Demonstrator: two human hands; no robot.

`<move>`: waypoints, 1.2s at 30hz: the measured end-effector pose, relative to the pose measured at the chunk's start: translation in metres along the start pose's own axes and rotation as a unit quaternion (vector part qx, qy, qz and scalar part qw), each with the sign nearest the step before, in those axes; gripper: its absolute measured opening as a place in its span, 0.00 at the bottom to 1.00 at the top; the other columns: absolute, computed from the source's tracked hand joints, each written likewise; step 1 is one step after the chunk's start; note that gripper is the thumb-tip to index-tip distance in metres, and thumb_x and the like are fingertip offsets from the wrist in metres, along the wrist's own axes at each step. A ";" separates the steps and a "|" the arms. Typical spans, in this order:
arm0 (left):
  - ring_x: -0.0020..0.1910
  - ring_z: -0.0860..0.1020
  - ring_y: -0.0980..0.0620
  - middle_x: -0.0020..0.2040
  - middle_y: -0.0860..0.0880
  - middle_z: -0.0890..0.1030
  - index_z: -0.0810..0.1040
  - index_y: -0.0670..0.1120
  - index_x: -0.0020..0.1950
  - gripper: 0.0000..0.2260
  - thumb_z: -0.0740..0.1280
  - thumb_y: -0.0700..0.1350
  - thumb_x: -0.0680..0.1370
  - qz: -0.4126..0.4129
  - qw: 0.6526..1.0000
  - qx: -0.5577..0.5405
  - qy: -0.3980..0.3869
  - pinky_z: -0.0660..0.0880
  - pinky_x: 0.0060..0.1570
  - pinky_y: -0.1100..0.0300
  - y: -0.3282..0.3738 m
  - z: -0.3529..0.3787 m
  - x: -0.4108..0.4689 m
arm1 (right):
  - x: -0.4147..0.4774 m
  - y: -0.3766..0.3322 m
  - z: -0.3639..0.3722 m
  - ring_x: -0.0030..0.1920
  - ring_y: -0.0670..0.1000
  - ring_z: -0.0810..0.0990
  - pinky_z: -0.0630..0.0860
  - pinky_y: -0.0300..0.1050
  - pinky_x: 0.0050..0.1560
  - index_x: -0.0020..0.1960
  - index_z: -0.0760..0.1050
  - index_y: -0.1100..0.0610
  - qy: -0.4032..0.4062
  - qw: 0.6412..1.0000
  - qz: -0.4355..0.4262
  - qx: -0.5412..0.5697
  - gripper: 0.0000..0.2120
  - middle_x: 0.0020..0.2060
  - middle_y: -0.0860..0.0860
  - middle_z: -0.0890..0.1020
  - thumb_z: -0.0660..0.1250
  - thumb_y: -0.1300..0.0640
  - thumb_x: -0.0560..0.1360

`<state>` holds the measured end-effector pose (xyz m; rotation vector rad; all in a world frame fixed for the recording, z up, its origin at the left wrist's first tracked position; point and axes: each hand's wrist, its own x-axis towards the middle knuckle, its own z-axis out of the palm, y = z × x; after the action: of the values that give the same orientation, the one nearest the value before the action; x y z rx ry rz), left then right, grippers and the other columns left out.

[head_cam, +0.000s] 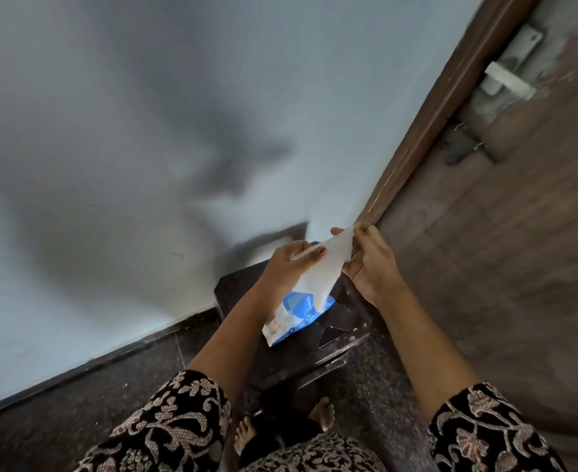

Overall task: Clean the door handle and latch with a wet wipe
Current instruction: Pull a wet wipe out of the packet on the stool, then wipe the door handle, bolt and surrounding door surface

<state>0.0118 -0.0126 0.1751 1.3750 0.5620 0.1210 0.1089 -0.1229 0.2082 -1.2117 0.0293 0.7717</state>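
Note:
A white wet wipe (pixel 325 270) stretches upward from a blue and white wipes packet (pixel 298 316) that lies on a dark stool. My left hand (pixel 286 264) pinches the wipe's left side, and my right hand (pixel 371 264) pinches its upper right corner. The wipe's lower end still meets the packet's opening. At the upper right, the silver door handle (pixel 507 80) juts from a brown door (pixel 505 233). A dark latch (pixel 464 148) is fixed to the door below the handle. Both are well above and to the right of my hands.
The dark stool (pixel 280 356) stands against a pale wall (pixel 144 131), just left of the brown door frame (pixel 427 131). The floor (pixel 59 427) is dark speckled stone. My bare feet (pixel 321 413) are at the stool's near side.

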 end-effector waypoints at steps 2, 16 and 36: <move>0.32 0.73 0.54 0.31 0.52 0.76 0.75 0.48 0.35 0.11 0.70 0.53 0.72 0.006 1.000 -0.016 0.012 0.71 0.37 0.64 0.013 0.007 0.002 | 0.000 -0.013 -0.002 0.37 0.49 0.76 0.71 0.41 0.32 0.44 0.67 0.53 0.018 0.999 -0.019 -0.038 0.08 0.43 0.51 0.80 0.54 0.59 0.81; 0.42 0.79 0.43 0.47 0.40 0.83 0.79 0.46 0.42 0.12 0.63 0.51 0.79 0.021 0.996 -0.011 0.086 0.77 0.47 0.47 0.087 0.094 0.036 | 0.015 -0.112 -0.082 0.33 0.46 0.73 0.69 0.34 0.25 0.43 0.73 0.55 0.085 0.968 -0.141 -0.188 0.06 0.37 0.49 0.77 0.63 0.62 0.78; 0.49 0.78 0.44 0.55 0.42 0.76 0.68 0.51 0.62 0.11 0.63 0.49 0.80 0.071 0.995 -0.060 0.045 0.77 0.34 0.61 0.149 0.236 0.050 | -0.010 -0.192 -0.160 0.51 0.57 0.79 0.76 0.47 0.49 0.50 0.79 0.54 0.019 0.996 0.014 -0.089 0.19 0.50 0.59 0.81 0.64 0.39 0.74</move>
<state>0.1955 -0.1711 0.3208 1.2958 0.5230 0.3291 0.2661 -0.2892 0.3097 -1.3975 0.0087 0.7879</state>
